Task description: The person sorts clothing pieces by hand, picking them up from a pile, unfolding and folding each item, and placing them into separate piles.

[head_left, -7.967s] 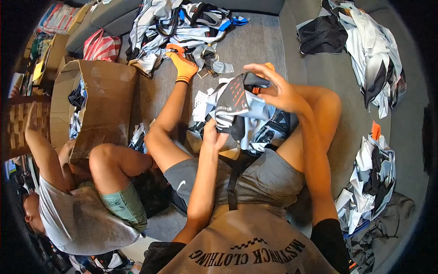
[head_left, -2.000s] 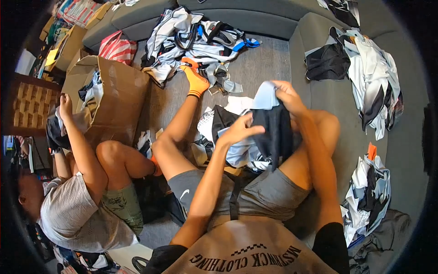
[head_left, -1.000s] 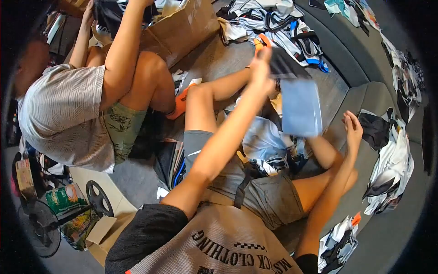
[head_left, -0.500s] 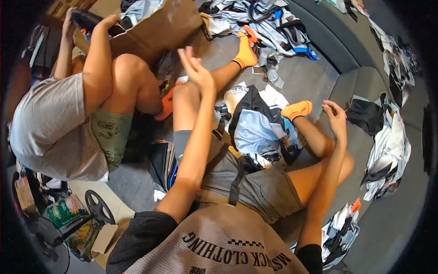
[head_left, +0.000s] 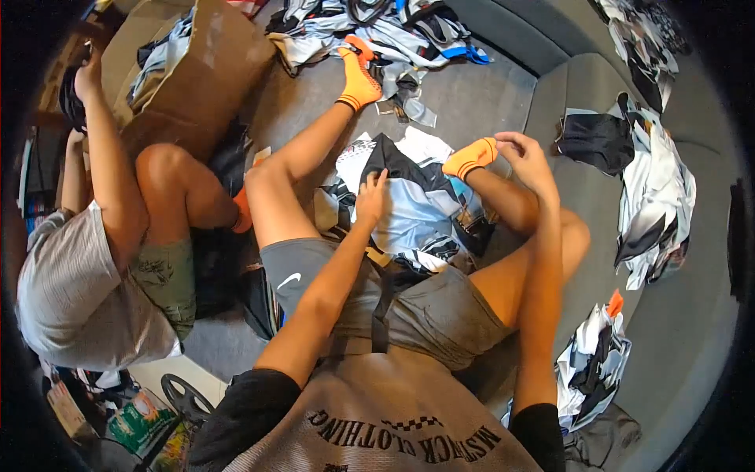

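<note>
My left hand (head_left: 371,198) lies on a pile of clothes between my legs, fingers stretched out over the edge of a light blue cloth (head_left: 413,208) and a black cloth (head_left: 397,167). White pieces (head_left: 425,148) show behind these, and a patterned black-and-white piece (head_left: 432,256) lies at the near side. My right hand (head_left: 531,165) is raised to the right of the pile, its fingers loosely bent and apart. In the picture its fingertips overlap the toe of my orange sock (head_left: 472,157); whether they touch it I cannot tell.
A co-worker (head_left: 79,291) sits at left, holding something black (head_left: 72,98) beside a cardboard box (head_left: 208,67) with clothes inside. More clothes (head_left: 393,31) are heaped on the floor ahead. Along the grey sofa (head_left: 582,220) at right lie black shorts (head_left: 595,141) and white-and-black bundles (head_left: 657,204).
My left hand has come down from the air onto the clothes pile. My right hand has shifted left to near my sock. The co-worker's black item has moved away from the box, and the view has shifted.
</note>
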Demonstrator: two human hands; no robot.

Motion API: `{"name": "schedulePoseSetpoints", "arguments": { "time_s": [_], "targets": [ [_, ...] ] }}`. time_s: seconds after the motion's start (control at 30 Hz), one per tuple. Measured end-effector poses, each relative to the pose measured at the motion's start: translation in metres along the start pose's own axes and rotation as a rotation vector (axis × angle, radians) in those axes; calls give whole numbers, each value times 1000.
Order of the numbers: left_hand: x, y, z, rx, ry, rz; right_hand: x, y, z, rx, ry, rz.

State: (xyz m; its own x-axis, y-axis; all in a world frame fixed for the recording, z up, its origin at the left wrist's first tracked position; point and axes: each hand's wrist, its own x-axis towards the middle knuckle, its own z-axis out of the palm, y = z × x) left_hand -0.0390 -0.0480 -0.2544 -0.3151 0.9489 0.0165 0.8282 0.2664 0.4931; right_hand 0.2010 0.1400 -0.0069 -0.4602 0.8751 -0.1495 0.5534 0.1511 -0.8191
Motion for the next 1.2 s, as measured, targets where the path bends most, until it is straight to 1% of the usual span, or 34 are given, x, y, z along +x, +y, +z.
{"name": "schedulePoseSetpoints", "arguments": {
  "time_s": [0.07,0.1,0.23,0.3,0.33,0.4,0.43,0.47,0.5,0.53,0.57,0.6,0.63,0.73,0.77,0.83,0.9,0.93,1.0,1.07,1.1,1.13,1.2],
  "targets": [
    [9,5,0,238,-116,97,0,-1,0,4,-22,-11],
    [14,9,0,233,-118,100,0,-1,-2,-1,-20,-6],
    [35,9,-4,36,-347,133,1,-1,2,16,-64,-35],
    [42,23,-8,-233,-247,321,2,-1,2,25,-69,-27],
    [49,43,-22,-426,-204,441,3,-3,1,29,-71,-24],
    [66,94,-76,-643,-473,283,5,-5,2,35,-77,-16],
    [75,104,-92,-790,-418,249,5,-6,4,37,-82,-17],
    [89,112,-113,-812,-250,192,5,-7,5,34,-79,-25],
    [107,104,-130,-884,-90,108,4,-7,4,30,-73,-33],
    [128,82,-148,-953,69,25,3,-6,1,23,-64,-40],
    [147,49,-165,-1138,204,-121,0,-6,-3,16,-55,-46],
    [142,42,-210,-823,518,-155,-2,-5,-6,16,-49,-46],
    [155,-14,-215,-1172,566,-275,-3,-4,-8,5,-53,-40],
    [159,-146,-245,-1344,1053,-108,-3,-2,-7,-13,-58,-23],
    [150,-177,-265,-1080,1182,-170,-3,-1,-6,-5,-48,-18],
    [130,-169,-283,-809,1278,-232,0,-1,-2,0,-99,-13],
    [118,-98,-305,-621,1407,-220,1,-2,3,-2,-166,-8],
    [120,-86,-294,-625,1408,-225,1,-2,4,-8,-167,-7],
    [130,-70,-264,-502,1273,-29,1,3,10,-40,-204,1],
    [142,-63,-201,-387,1008,138,3,6,13,-72,-241,6],
    [134,-33,-168,-472,821,32,4,5,13,-78,-241,5],
    [123,-10,-138,-477,823,32,4,4,12,-73,-231,-1],
    [94,27,-70,-490,265,199,1,6,10,-59,-207,-2]
  ]
}}
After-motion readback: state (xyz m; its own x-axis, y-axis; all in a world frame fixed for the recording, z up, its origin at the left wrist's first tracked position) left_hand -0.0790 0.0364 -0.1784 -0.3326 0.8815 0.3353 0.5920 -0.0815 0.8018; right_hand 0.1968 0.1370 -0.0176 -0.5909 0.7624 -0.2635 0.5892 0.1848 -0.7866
